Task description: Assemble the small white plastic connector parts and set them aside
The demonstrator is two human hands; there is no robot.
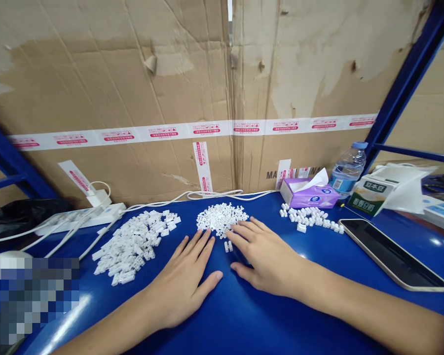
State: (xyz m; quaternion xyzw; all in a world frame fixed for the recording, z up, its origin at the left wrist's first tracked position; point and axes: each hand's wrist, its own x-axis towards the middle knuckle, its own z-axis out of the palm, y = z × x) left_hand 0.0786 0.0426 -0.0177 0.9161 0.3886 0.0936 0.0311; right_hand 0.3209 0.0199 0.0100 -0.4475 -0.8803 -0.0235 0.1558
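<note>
My left hand lies flat on the blue tabletop, fingers stretched out and thumb apart, holding nothing. Its fingertips reach the near edge of a heap of tiny white plastic pieces. On the heap's right side, my right hand has its fingers extended, with the index fingertip at the small pieces. Between the two hands lie a couple of small white blocks, side by side. To the left spreads a larger pile of white rectangular plastic parts. A smaller group of white blocks lies at the right.
A purple tissue pack, a water bottle and a green-and-white carton stand at the back right. A phone lies in front of them. White cables and a power strip are at the back left. Cardboard walls the back.
</note>
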